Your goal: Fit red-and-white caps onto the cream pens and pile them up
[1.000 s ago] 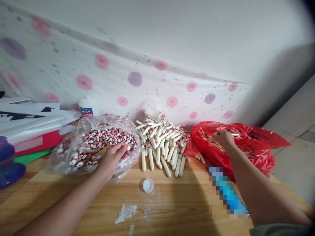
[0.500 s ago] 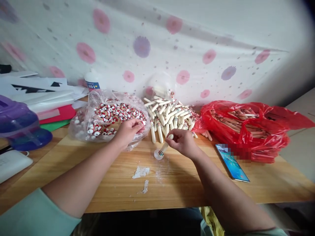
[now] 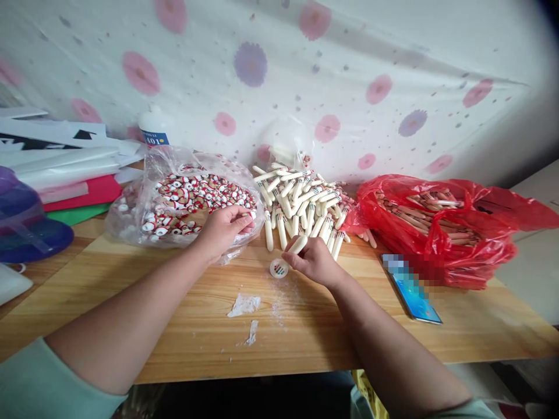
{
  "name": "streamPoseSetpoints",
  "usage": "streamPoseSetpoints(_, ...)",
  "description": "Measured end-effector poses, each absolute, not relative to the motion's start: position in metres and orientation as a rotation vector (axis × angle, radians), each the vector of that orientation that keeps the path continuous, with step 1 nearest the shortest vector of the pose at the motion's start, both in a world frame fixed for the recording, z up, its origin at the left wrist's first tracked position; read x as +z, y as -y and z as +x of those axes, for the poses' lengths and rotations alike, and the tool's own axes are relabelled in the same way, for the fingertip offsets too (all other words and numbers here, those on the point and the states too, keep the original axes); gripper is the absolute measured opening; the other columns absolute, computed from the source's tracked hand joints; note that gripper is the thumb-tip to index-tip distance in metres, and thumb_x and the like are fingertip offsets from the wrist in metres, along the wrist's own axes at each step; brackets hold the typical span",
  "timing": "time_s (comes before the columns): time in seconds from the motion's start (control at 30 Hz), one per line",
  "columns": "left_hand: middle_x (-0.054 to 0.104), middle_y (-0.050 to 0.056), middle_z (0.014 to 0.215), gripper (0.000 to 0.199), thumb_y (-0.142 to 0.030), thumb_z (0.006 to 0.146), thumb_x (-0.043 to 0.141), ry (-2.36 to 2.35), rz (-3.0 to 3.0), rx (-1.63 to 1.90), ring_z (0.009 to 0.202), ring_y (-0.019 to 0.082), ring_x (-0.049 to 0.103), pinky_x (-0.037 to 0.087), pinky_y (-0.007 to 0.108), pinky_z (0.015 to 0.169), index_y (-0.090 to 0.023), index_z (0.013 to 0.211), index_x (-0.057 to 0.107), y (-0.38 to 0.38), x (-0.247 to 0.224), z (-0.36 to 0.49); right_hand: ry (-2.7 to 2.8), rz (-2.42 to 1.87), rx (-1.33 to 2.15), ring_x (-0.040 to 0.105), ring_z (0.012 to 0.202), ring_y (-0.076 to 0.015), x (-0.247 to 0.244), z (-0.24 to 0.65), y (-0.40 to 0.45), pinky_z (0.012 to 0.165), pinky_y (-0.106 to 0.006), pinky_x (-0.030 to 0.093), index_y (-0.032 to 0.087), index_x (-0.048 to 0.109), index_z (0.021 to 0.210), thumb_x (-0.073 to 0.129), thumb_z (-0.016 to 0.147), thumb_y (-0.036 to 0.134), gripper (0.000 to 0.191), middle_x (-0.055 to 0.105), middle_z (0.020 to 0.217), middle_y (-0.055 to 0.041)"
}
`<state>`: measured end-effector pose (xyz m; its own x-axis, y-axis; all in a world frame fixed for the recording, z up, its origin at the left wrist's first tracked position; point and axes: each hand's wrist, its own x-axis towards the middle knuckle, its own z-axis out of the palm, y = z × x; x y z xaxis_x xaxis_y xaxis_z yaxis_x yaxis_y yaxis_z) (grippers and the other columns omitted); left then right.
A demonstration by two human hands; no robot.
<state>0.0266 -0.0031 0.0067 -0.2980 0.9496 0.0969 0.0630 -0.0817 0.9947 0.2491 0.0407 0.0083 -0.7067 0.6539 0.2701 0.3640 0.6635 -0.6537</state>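
My left hand (image 3: 225, 230) is pinched on a small white-and-red trinket (image 3: 250, 215), mostly hidden by the fingertips, at the right edge of a clear plastic bag (image 3: 126, 218) full of similar red, white and brown trinkets (image 3: 192, 198). In my right hand (image 3: 312, 259) is a cream multicolour pen (image 3: 299, 244), gripped between thumb and fingers and slanting down to the left. Just left of the thumb, a small round clear dish (image 3: 272, 271) lies on the table. Coloured marks show inside it; I cannot tell whether they are the pen's end.
Behind my hands lies a pile of cream pens (image 3: 301, 198). To the right are a red plastic bag (image 3: 493, 250) of pinkish pens and a phone (image 3: 410, 288). Torn white scraps (image 3: 244, 305) lie in front. A glue bottle (image 3: 155, 128) and papers (image 3: 65, 157) are at back left.
My right hand has lowered slightly, and the pen's striped end, seen in the dish before, is now less distinct. My left hand keeps its pinch. The view has shifted a little.
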Motion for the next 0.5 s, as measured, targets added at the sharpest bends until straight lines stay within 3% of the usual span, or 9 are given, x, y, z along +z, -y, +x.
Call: streamPoseSetpoints(0.5,0.069,0.002,0.077,0.03,-0.042,0.066,0.071,-1.433,1.237,1.402,0.073,0.016,0.063,0.05,0.028,0.071,-0.019,0.084,0.066,0.0024,0.001,0.0259,2.362,-0.776,0.811,0.042,0.054,-0.0093,0.0053,0.2449,-0.0482,0.052,-0.023,0.033,0.016,0.052,0.062,0.055,0.082,0.036,0.028,0.048,0.058,0.0014)
